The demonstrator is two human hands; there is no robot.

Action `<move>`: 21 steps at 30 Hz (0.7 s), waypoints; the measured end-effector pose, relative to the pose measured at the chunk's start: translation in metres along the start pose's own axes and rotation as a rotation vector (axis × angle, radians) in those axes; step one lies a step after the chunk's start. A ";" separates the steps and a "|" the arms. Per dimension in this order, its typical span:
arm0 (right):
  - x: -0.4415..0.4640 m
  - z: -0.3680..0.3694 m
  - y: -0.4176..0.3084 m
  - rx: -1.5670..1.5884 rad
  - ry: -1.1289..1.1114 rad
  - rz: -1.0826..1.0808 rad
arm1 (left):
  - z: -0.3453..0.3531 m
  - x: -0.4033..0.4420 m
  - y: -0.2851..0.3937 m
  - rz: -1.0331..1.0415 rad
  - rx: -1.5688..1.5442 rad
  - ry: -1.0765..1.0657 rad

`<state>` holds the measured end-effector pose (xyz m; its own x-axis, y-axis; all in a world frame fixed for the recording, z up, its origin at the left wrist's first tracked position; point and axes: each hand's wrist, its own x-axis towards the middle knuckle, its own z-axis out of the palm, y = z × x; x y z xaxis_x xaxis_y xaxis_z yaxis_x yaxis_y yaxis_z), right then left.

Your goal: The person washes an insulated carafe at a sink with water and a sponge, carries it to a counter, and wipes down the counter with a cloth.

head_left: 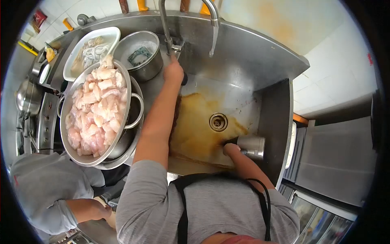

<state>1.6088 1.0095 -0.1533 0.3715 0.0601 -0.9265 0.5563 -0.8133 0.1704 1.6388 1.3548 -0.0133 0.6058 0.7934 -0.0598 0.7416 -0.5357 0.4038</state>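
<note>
My left hand (pixel 174 72) reaches to the base of the faucet (pixel 165 28) and closes at its small handle (pixel 176 47); the fingers are partly hidden. From the curved spout (pixel 214 18) a short stream of water (pixel 213 40) comes down over the steel sink (pixel 248 101). Low on the right side of the sink, my right hand (pixel 232 150) grips the black handle (pixel 230 141) of a cylindrical metal pot (pixel 252 147), which is tilted near the sink's right wall. Brownish water or staining covers the sink floor around the drain (pixel 218 121).
Left of the sink, a two-handled metal colander (pixel 135 95) heaped with raw pale meat chunks (pixel 97 110) rests over another bowl. Behind it stand a metal pot (pixel 148 73) with a scrubbing pad and a white tub (pixel 71 67). Another person (pixel 53 183) works at lower left.
</note>
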 end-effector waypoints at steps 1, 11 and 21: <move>0.005 0.001 0.000 -0.026 0.000 -0.005 | 0.001 -0.005 0.001 -0.022 -0.029 0.007; 0.028 -0.013 0.002 -0.029 0.108 0.021 | -0.016 -0.009 0.010 0.118 -0.041 0.046; -0.004 -0.121 0.002 0.191 0.509 -0.263 | 0.013 0.005 0.000 0.073 -0.084 0.025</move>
<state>1.6983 1.0771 -0.1086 0.5750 0.5046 -0.6441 0.5523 -0.8202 -0.1495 1.6456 1.3553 -0.0257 0.6491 0.7607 -0.0050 0.6683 -0.5671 0.4814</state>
